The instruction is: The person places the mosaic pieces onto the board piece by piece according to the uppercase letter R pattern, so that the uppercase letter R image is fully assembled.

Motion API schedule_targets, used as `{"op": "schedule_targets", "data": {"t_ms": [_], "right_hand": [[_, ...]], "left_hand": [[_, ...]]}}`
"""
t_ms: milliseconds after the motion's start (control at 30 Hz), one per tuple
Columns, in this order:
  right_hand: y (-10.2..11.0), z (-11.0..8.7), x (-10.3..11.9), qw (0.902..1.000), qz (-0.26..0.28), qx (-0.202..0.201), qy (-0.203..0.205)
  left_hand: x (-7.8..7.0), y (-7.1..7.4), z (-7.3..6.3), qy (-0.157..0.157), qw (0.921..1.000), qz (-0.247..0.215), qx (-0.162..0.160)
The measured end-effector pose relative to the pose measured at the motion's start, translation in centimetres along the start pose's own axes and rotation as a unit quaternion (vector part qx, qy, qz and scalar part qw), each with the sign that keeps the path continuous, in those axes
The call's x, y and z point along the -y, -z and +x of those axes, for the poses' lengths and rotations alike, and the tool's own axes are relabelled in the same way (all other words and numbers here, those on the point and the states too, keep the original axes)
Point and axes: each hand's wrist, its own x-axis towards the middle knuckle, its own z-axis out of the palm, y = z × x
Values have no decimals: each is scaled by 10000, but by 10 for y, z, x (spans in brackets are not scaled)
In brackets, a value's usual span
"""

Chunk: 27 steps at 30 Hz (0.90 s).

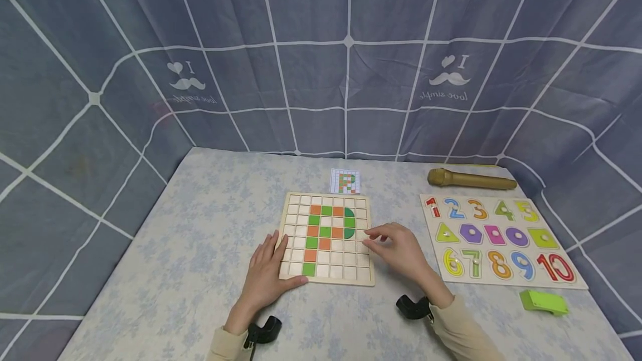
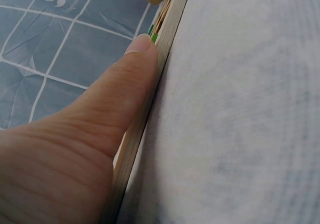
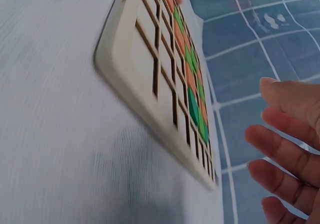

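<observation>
A wooden grid board (image 1: 337, 281) lies on the table, orange, green and dark green tiles forming a P-like pattern with a few tiles trailing below. My left hand (image 1: 266, 272) rests at its lower left corner, fingers extended along the left side. The left wrist view shows the thumb (image 2: 115, 91) against the board's edge. My right hand (image 1: 401, 247) hovers by the board's right edge, near the rounded dark green tiles (image 1: 349, 233). In the right wrist view its fingers (image 3: 267, 139) are loosely bent and apart, with nothing seen between them.
Behind the board lies a small pattern card (image 1: 345, 181). To the right are a number-and-shape puzzle (image 1: 501, 233), a gold microphone (image 1: 471, 179) and a lime-green block (image 1: 544, 301). A grey-blue gridded curtain (image 1: 321, 77) hangs around the table.
</observation>
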Motion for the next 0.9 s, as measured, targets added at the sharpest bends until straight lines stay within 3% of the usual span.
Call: {"op": "schedule_targets", "data": {"t_ms": [233, 433, 900], "right_hand": [[19, -18, -15, 9984, -166, -543, 35], [32, -32, -25, 9966, -372, -725, -127], [42, -51, -38, 9921, -764, -12, -998]], "left_hand": [[0, 1, 0, -32, 10000, -12, -20], [0, 1, 0, -24, 10000, -35, -8], [0, 1, 0, -8, 10000, -59, -6]]}}
